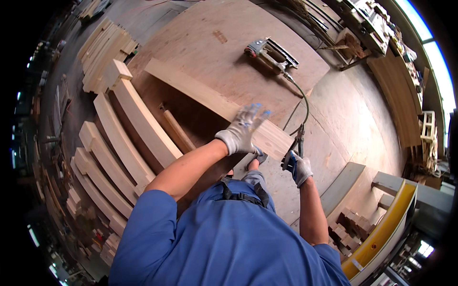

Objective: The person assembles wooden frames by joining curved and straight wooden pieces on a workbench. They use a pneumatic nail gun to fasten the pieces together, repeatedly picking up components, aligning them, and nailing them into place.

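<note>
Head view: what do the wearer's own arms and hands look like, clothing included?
The left hand and right hand wear pale greyish-white work gloves. Blue shows at the left glove's fingertips and toward the right glove's fingers. The forearms are uncovered, and plain blue sleeves cover the upper arms. No readable markings show.

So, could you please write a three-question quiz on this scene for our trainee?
1. Which colour is the hose on the nail gun?
A) yellow
B) green
C) white

2. Which hand holds the dark tool?

3. True or false: the left hand is wrapped around the nail gun.

Key:
1. B
2. The right hand.
3. False: that hand is open over the pale board, and the nail gun lies on the panel.
</note>
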`<state>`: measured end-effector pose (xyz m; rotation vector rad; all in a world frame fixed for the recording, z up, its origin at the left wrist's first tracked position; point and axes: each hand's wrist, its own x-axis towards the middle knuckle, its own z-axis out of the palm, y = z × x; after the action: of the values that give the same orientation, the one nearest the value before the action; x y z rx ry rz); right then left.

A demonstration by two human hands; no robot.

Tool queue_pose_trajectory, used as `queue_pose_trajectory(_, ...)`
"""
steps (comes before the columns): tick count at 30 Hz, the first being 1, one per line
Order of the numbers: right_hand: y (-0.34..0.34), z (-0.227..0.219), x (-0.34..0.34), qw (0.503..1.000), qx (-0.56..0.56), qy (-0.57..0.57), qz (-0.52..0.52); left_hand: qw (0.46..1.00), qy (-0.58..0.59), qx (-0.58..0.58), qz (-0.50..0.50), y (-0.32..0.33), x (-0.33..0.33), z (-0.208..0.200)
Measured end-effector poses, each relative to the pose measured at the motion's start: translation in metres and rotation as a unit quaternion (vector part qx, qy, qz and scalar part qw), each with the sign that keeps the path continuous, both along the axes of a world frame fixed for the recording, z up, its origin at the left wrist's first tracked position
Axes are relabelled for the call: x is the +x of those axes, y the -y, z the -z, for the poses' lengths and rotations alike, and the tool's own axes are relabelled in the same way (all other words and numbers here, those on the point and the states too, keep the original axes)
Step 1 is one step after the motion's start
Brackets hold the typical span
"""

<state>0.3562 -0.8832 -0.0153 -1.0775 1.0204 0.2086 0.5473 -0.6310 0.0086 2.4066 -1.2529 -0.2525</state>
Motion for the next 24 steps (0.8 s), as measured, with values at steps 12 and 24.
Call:
queue_pose_trajectory(12, -0.036, 0.001, 0.02, 0.978, -0.208, -0.008, 0.018, 0.717, -0.27, -0.183, -0.616, -0.114, 0.044, 0.077)
queue_pose_trajectory(24, -0.053, 0.016, 0.006, 0.995, -0.098, 0.004, 0.029, 0.672, -0.349, -0.198, -0.622, -0.086, 0.042, 0.024)
